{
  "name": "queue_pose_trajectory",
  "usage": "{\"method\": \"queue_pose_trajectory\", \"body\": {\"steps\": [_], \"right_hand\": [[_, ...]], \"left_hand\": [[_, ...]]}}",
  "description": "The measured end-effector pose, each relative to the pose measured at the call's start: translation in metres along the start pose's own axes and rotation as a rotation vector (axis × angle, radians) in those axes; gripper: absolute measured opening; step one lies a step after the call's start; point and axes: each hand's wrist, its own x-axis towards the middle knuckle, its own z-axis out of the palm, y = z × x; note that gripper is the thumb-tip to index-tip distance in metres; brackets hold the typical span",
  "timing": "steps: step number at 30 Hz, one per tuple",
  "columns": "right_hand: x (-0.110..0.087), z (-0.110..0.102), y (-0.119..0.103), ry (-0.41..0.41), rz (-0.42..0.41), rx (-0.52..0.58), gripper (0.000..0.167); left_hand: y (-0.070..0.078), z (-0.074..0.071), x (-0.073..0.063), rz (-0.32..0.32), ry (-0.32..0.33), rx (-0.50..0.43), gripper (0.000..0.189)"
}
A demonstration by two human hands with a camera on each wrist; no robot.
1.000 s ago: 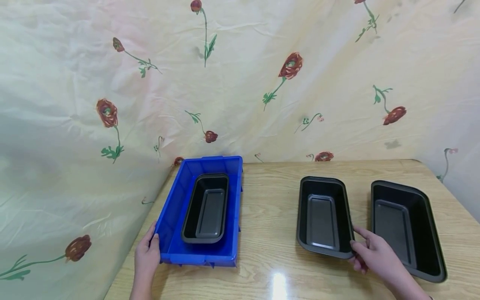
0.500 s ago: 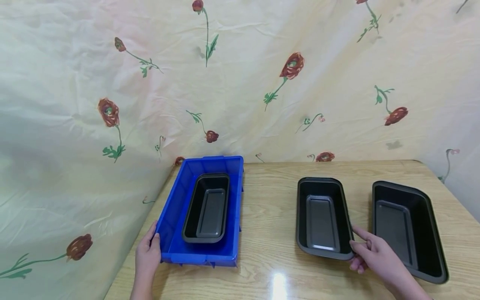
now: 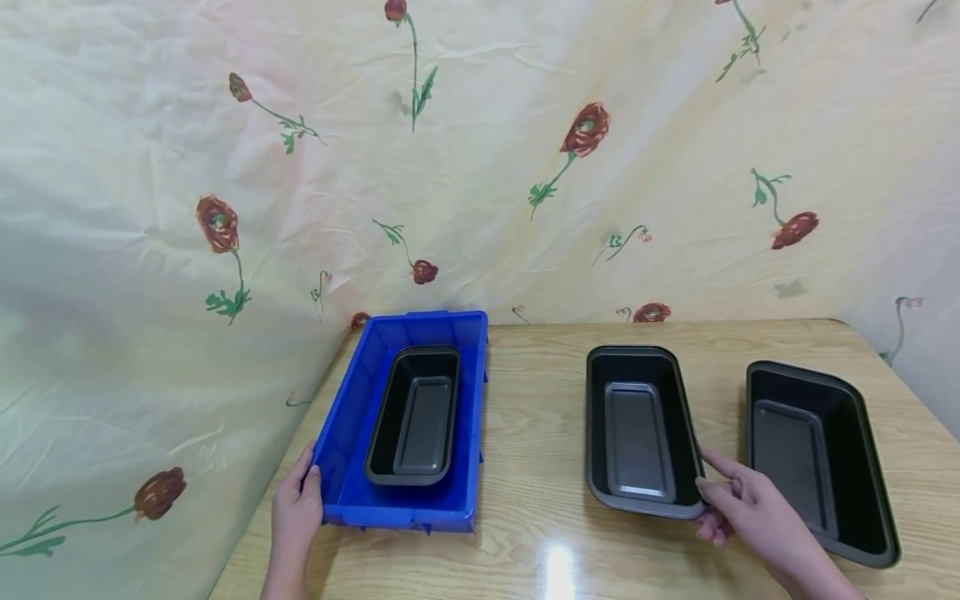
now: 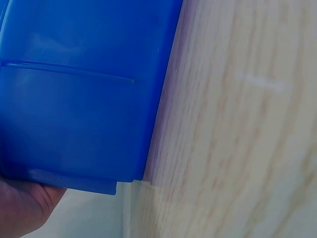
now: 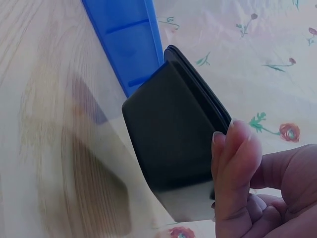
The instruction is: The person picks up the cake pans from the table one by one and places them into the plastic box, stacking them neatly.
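In the head view my left hand (image 3: 295, 504) grips the left wall of a blue plastic tray (image 3: 348, 467) near its front corner, thumb over the rim. A black loaf pan (image 3: 408, 480) sits inside that tray. My right hand (image 3: 753, 512) pinches the near right corner of a second black loaf pan (image 3: 639, 442), thumb on the rim and fingers beneath. In the right wrist view this loaf pan (image 5: 171, 134) is raised above the table, its shadow apart from it. The left wrist view shows the tray's outer side (image 4: 74, 109), with part of my left hand (image 4: 25, 206) under its edge.
A third black loaf pan (image 3: 795, 467), wider-looking, stands at the right of the wooden table (image 3: 532, 467), beside my right forearm. Flower-printed cloth (image 3: 480, 167) hangs behind the table and along its left side.
The loaf pan in my right hand has shifted slightly left, its far end most. My left hand, the tray and the other two pans stay where they were.
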Motion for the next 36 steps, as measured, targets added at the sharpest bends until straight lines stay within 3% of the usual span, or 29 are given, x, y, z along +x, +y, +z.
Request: {"method": "queue_pose_trajectory", "body": {"steps": [17, 30, 36], "right_hand": [[0.001, 0.007, -0.017, -0.035, -0.032, 0.022, 0.065], [0.007, 0.015, -0.02, -0.121, -0.176, 0.084, 0.064], [0.008, 0.021, -0.027, -0.131, -0.192, 0.108, 0.065]], "left_hand": [[-0.001, 0.0, 0.001, -0.023, -0.004, -0.019, 0.048], [-0.004, 0.001, 0.003, -0.022, -0.004, -0.015, 0.048], [-0.004, 0.001, 0.002, 0.002, 0.003, -0.01, 0.048]]}}
